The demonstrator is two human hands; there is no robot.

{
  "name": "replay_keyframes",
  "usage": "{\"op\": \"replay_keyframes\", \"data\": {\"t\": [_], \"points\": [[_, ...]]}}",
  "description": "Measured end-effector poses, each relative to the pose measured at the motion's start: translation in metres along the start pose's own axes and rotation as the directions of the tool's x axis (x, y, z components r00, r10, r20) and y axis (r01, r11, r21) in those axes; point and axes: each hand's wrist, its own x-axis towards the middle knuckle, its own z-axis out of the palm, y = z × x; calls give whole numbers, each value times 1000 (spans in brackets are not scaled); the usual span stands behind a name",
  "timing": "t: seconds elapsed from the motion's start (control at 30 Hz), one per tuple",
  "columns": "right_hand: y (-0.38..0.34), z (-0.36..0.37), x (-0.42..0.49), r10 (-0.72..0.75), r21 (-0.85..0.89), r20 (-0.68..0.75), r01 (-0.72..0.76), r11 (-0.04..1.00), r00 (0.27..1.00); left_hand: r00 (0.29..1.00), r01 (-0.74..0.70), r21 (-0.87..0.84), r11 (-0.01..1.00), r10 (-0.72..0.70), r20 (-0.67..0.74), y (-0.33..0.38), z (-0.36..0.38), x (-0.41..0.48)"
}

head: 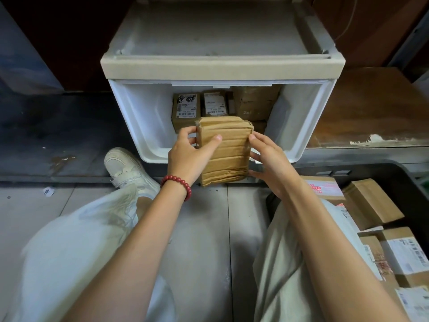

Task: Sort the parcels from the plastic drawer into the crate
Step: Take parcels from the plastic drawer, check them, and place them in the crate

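Nearest, low on the person's right side, the dark crate (pixel 380 169) sits with boxed parcels (pixel 371 203) already in it; a little further out, both hands hold one taped brown parcel (pixel 225 152) between them; the left hand (pixel 185 155), wearing a red bead bracelet (pixel 177 183), lays its thumb across the face and curls its fingers round the left edge; the right hand (pixel 270 163) clasps the right edge, thumb near the top corner, fingers tucked along the side; the parcel hangs over the front rim of the white plastic drawer (pixel 130 117), its long axis running away from the person; the crate lies to its right and nearer in, so I judge the right hand the closer carrier; beyond, more parcels (pixel 185 108) wait at the drawer's back.
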Motion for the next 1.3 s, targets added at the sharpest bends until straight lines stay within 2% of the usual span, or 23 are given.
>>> {"op": "replay_keyframes", "data": {"t": [0.17,0.27,0.43,0.6,0.73,0.87,1.0,1.07,1.17,1.23,1.3], "points": [[-7,-7,-2,-129,-58,-113,123,991,985,999,-53,9,999,53,-6,2,9,3],[-17,-32,-13,-171,-73,-139,162,984,975,994,-99,-1,995,98,36,14,25,0],[-14,-101,-48,-154,-62,-160,146,987,975,953,-260,-8,966,258,161,45,76,-15],[-11,-160,-83,-157,-31,-192,154,988,969,937,-258,-9,966,252,242,68,135,-32],[-6,-191,-104,-201,-51,-351,196,979,914,921,-212,-77,974,225,318,88,174,-52],[15,-218,-118,-174,41,-567,238,970,805,830,-275,-90,957,284,481,88,210,-67],[45,-245,-128,-131,37,-644,201,979,754,741,-96,-66,993,116,661,76,248,-77],[59,-253,-129,-107,63,-680,203,977,725,707,-95,-30,995,89,702,73,267,-77],[76,-260,-121,-51,112,-743,199,974,667,711,-53,-33,998,61,701,71,291,-74],[87,-266,-115,58,212,-771,170,962,634,709,39,-5,999,-24,705,68,305,-70],[98,-271,-110,143,300,-736,129,945,661,694,138,22,990,-112,711,62,317,-65]]}}
